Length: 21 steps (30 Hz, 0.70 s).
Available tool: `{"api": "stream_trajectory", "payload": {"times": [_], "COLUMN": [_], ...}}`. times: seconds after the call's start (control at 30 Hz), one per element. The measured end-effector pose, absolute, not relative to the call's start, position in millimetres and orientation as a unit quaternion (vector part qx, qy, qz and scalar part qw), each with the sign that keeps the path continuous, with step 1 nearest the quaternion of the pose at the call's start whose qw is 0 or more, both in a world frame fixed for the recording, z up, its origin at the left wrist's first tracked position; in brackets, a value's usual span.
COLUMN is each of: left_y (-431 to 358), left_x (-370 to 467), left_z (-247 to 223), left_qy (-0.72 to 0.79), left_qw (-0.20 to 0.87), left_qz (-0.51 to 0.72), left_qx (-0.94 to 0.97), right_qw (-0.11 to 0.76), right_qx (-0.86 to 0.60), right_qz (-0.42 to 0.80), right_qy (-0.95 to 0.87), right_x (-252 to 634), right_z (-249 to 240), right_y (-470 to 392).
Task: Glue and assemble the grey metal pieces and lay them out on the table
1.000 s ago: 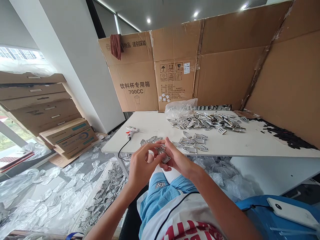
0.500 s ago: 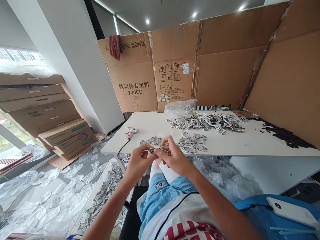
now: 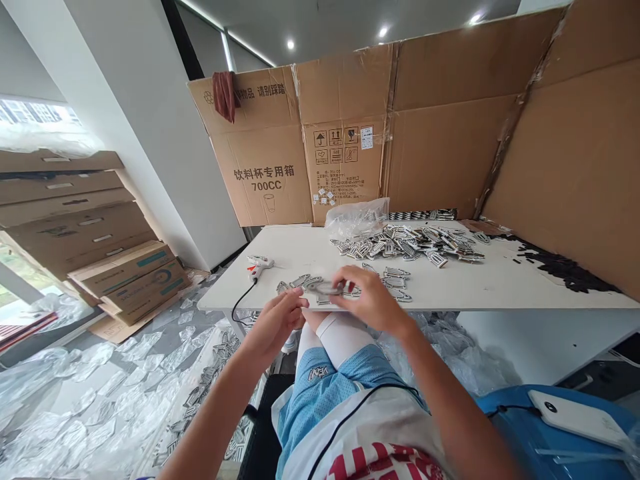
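Observation:
My right hand (image 3: 367, 297) is over the table's front edge, its thumb and fingers pinched on one end of a silver carabiner-like metal clip (image 3: 323, 287). The clip is blurred by motion and points to the left. My left hand (image 3: 280, 320) is just left of it and lower, fingers loosely curled and apart from the clip, with nothing visible in them. Similar clips (image 3: 397, 283) lie on the white table (image 3: 300, 250) beside and behind my right hand. More clips (image 3: 299, 281) lie beyond my left fingertips.
A white glue gun (image 3: 260, 265) with a black cord lies at the table's left. Behind are a large heap of clips (image 3: 415, 243), a clear plastic bag (image 3: 357, 217) and a cardboard wall (image 3: 450, 147). Black strips (image 3: 565, 267) lie right. A phone (image 3: 583, 419) rests on a blue surface.
Both hands held the clip together in front of me. They have parted: my left hand let go and drew back, while my right hand moved slightly right and forward with the clip.

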<state>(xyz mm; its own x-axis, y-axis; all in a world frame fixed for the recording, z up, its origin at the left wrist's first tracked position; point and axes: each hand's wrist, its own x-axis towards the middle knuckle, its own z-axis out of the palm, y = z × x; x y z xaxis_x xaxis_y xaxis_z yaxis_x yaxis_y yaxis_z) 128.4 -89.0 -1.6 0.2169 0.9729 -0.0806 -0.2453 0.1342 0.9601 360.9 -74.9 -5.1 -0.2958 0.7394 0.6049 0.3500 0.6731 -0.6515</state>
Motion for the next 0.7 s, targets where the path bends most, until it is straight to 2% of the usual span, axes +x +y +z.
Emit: {"api": "stream_trajectory", "payload": {"times": [0.13, 0.3, 0.5, 0.7], "left_y": [-79.0, -73.1, -75.4, -77.3], "left_x": [124.5, 123.7, 128.7, 127.8], "left_z": [-7.2, -8.4, -2.5, -2.4], "left_qy": [0.386, 0.362, 0.363, 0.341], "left_qw": [0.663, 0.648, 0.607, 0.646], "left_qz": [0.557, 0.635, 0.689, 0.665], "left_qx": [0.319, 0.214, 0.161, 0.158], "right_qw": [0.503, 0.434, 0.376, 0.392], "right_qx": [-0.495, -0.698, -0.729, -0.751], "right_qz": [0.129, 0.071, 0.185, 0.167], "right_qy": [-0.697, -0.565, -0.540, -0.505], "right_x": [424.5, 507.6, 557.9, 565.0], "right_z": [-17.6, -60.8, -98.8, -103.2], "right_y": [-49.2, -22.8, -14.0, -8.5]}}
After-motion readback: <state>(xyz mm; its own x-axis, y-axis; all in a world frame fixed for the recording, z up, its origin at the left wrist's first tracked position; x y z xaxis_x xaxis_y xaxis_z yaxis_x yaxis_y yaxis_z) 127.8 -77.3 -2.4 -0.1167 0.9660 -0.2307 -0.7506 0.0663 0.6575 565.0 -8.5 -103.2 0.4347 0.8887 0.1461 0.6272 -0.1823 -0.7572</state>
